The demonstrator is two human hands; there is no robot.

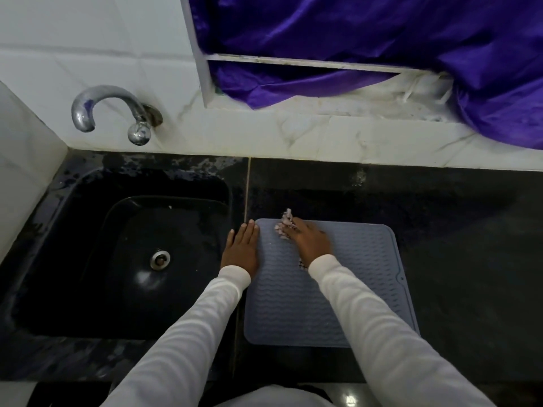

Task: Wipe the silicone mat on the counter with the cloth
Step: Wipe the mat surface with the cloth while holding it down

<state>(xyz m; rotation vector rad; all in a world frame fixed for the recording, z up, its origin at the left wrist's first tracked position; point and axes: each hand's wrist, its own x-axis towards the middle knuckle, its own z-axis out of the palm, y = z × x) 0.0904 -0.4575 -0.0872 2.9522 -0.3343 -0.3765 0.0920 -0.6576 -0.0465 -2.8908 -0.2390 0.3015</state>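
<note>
From the head camera, a grey-blue silicone mat with a wavy ribbed surface lies flat on the black stone counter, just to the right of the black sink. The mat's left edge runs close beside the seam between the sink section and the counter.

The left hand lies palm down with its fingers stretched out flat and together, pressing on the mat's far left edge and partly on the counter beside it; it grips nothing. The right hand rests on the far part of the mat, its fingers curled over a small pale, pinkish cloth, which is bunched under the palm and sticks out past the fingertips near the mat's far left corner. A scrap of the cloth also shows at the wrist. Both arms wear long white sleeves.

A chrome tap projects from the white tiled wall above the sink. At upper right, purple fabric drapes over a white ledge behind the counter.
</note>
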